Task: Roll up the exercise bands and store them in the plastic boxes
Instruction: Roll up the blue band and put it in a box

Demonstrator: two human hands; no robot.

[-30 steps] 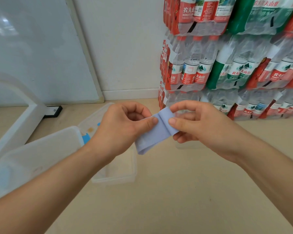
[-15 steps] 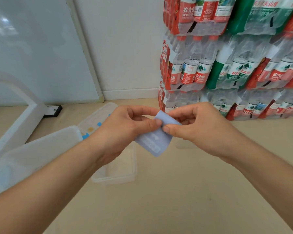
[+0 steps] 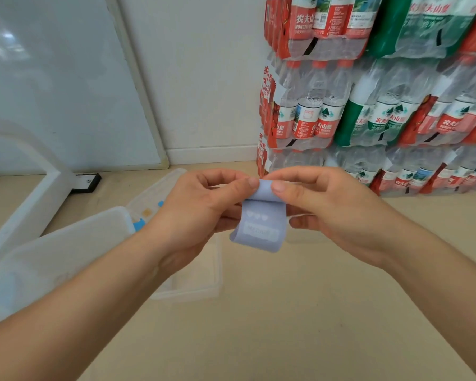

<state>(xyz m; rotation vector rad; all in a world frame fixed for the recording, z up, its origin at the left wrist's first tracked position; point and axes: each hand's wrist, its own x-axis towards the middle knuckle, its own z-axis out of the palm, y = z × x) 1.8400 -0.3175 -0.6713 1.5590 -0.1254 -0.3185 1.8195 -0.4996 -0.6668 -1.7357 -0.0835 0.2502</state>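
Note:
A pale lilac exercise band (image 3: 261, 229) hangs in the air at the centre of the view, its top end curled over and its printed label facing me. My left hand (image 3: 204, 213) pinches the curled top from the left with thumb and forefinger. My right hand (image 3: 322, 207) pinches the same top edge from the right. Below and left of my hands, a clear plastic box (image 3: 198, 281) sits on the floor, partly hidden by my left forearm. A second translucent box or lid (image 3: 66, 251) lies at the left.
Stacked shrink-wrapped packs of water bottles (image 3: 368, 100) fill the right background. A whiteboard (image 3: 61, 78) leans on the wall at the left, with a white frame foot (image 3: 33, 193) below it. Small blue and yellow pieces (image 3: 149, 215) lie in a tray behind the boxes. The floor is beige.
The band has turned from slanting sideways to hanging straight down with its label facing me. Its top end is now curled over between both thumbs. My hands have stayed in about the same spot.

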